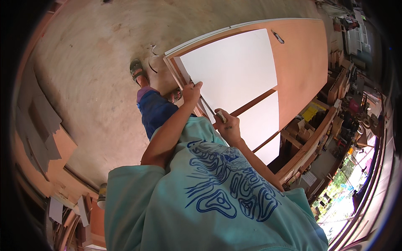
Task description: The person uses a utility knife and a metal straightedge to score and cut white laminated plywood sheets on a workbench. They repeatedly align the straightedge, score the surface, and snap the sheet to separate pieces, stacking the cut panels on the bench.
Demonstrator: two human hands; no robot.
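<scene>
My right hand (228, 127) is closed round the pale handle of a long, narrow file (208, 105). The dark blade slants up and left from it toward my left hand (192, 93). That hand's fingers are closed at the blade's far end, by the left edge of a white panel (230, 58); the exact grip is partly hidden. The panel lies on a brown wooden cabinet (299, 62). A second white panel (259, 121) lies nearer, past a brown gap.
A utility knife (277, 37) rests on the cabinet's brown part. Thin curled strips (153, 65) lie on the concrete floor (96, 62) by my foot. Broken board sheets (42, 125) lean at the left. A cluttered wooden workbench (310, 152) stands at the right.
</scene>
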